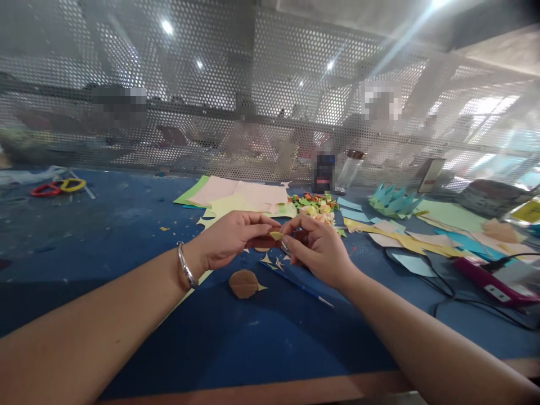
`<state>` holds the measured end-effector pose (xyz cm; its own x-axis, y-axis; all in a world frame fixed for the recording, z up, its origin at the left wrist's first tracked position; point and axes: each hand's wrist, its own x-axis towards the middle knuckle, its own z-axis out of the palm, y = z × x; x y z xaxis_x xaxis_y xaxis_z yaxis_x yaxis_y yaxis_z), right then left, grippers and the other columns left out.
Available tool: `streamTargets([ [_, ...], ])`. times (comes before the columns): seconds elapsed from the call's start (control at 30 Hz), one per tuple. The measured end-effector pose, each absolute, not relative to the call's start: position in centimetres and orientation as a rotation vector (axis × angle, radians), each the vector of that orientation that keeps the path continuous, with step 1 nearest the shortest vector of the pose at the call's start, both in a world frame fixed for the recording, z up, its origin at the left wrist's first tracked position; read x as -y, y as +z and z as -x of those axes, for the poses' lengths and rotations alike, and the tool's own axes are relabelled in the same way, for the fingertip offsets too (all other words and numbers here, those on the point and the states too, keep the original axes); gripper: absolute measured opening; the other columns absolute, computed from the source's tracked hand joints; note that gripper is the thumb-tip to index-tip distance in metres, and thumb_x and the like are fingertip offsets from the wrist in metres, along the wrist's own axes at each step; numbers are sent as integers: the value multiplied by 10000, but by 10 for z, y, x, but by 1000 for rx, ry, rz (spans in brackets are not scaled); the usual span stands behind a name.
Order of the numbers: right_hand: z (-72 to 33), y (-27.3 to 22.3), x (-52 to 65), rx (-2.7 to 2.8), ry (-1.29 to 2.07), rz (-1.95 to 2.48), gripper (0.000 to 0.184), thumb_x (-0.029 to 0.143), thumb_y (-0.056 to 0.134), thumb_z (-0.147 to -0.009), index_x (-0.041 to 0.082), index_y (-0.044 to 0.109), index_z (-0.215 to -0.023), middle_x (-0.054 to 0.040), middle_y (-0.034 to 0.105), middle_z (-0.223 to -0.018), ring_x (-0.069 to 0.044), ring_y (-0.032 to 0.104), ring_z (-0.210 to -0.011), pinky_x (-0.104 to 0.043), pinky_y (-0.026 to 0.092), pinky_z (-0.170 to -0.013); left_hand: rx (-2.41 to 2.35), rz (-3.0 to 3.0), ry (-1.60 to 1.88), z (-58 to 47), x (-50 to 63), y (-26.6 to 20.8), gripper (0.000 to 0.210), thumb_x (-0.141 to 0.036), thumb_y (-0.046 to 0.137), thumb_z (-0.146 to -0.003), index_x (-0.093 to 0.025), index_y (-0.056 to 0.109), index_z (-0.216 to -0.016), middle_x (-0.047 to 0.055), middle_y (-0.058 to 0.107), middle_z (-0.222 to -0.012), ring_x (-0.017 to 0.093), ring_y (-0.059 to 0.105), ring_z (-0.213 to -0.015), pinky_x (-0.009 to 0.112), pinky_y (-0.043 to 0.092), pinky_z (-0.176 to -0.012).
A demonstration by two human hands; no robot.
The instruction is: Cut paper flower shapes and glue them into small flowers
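Between my two hands is a small yellow paper piece with a curved edge. The fingertips of my left hand, closed, hold it from the left side. From the other side my right hand pinches at it, also closed. A small shiny metallic bit shows by the right fingers; what it is I cannot make out. Below my hands lies a roundish brown cardboard piece with a pale paper scrap at its right edge. A thin blue stick with a pale tip lies slanted under my right hand.
Pink and green paper sheets lie behind my hands, beside a pile of small coloured cutouts. On the right are a blue paper crown shape, paper strips and a purple power strip with black cables. Scissors lie far left; perforated metal stands behind.
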<state>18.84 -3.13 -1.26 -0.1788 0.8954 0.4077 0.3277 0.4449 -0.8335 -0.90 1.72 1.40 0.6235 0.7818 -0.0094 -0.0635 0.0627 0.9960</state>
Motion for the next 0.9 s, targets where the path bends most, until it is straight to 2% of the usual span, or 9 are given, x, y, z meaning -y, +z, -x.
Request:
streamTargets([
  [0.13, -190, -11, 32, 1745, 695, 1087, 93, 295, 637, -903, 210, 602, -916, 17, 634, -686, -119, 610, -497, -230, 439, -470, -704, -1496, 860, 5, -18, 7, 150, -226, 696, -894, -131, 704, -1010, 52, 765, -902, 135, 725, -823, 297, 573, -853],
  [0.23, -192, -9, 32, 1750, 651, 1112, 90, 291, 638, -896, 204, 613, -904, 44, 577, -593, -119, 592, -461, -224, 421, -447, -698, -1670, 939, 6, -20, 5, 253, -305, 707, -897, -154, 660, -1094, 52, 763, -887, 163, 736, -838, 320, 587, -839],
  [0.4, -196, -9, 29, 1775, 494, 1151, 50, 234, 641, -857, 196, 612, -839, 22, 610, -701, -95, 555, -486, -225, 408, -459, -676, -1865, 925, 8, -20, 6, 317, -333, 673, -924, -168, 608, -1187, 50, 745, -869, 170, 737, -834, 291, 589, -778],
  [0.57, -196, -8, 29, 1864, 272, 1163, 43, 206, 632, -849, 195, 611, -812, 30, 594, -688, -84, 488, -508, -222, 380, -491, -629, -1863, 864, 7, -18, 6, 288, -314, 617, -958, -180, 584, -1211, 49, 747, -887, 165, 742, -836, 250, 574, -716],
  [0.77, -192, -9, 32, 1945, 103, 1150, 43, 188, 623, -849, 188, 616, -807, 18, 617, -708, -91, 496, -537, -232, 385, -543, -662, -1750, 847, 4, -14, 4, 277, -281, 660, -914, -192, 588, -1167, 45, 756, -894, 187, 749, -851, 343, 601, -801],
  [0.9, -192, -10, 32, 1970, 22, 1137, 40, 177, 619, -850, 184, 623, -811, 16, 613, -695, -98, 513, -559, -234, 395, -571, -660, -1699, 848, 3, -14, 3, 281, -297, 722, -871, -187, 604, -1101, 55, 765, -908, 197, 748, -871, 345, 587, -803],
])
